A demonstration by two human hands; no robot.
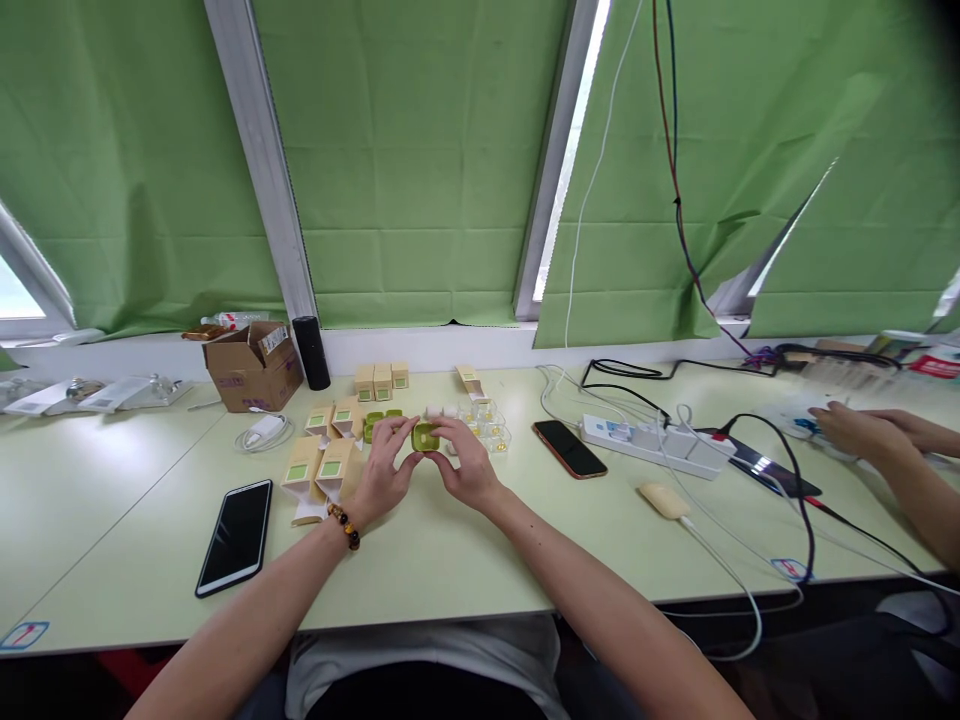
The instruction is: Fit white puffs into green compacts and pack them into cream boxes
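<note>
At table centre, my left hand (382, 468) and right hand (466, 462) pinch one small green case (425, 436) between closed fingertips. At ten o'clock, four tan boxes (324, 455) look packed; at twelve, clear cups (486, 422) and green inserts (373, 423) wait.

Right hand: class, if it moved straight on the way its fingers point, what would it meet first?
The right hand points left and already touches the green box; beyond that, probably the left hand.

Bare forearms, a brown-and-amber beaded bracelet (344, 526) on the left wrist, a white shirt (420, 655).
</note>
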